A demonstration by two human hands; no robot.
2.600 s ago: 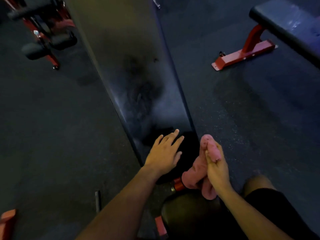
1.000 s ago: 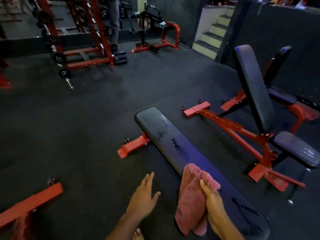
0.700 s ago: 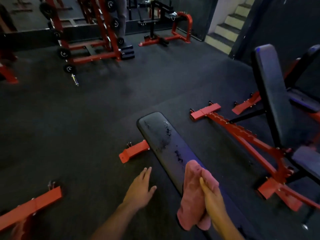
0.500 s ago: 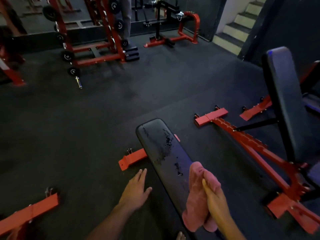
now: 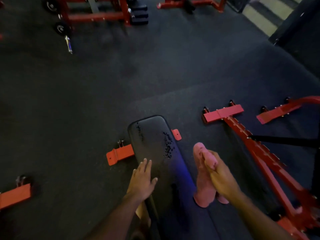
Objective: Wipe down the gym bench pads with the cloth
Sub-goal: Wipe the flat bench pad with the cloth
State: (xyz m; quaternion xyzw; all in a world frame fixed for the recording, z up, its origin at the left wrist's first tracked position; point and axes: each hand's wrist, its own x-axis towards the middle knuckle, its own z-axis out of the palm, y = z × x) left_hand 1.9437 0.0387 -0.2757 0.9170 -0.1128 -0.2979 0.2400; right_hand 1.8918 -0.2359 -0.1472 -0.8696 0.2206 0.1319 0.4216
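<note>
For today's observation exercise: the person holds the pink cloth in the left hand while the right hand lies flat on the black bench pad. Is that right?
Not quite: the hands are swapped. In the head view the right hand grips the pink cloth, and the left hand lies flat, fingers straight, on the black bench pad.

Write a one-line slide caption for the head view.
Right hand grips a pink cloth beside a flat black bench pad; left hand hovers open at its left edge.

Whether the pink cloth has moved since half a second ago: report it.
Yes. The pink cloth in the right hand shifted right, off the bench pad.
</note>
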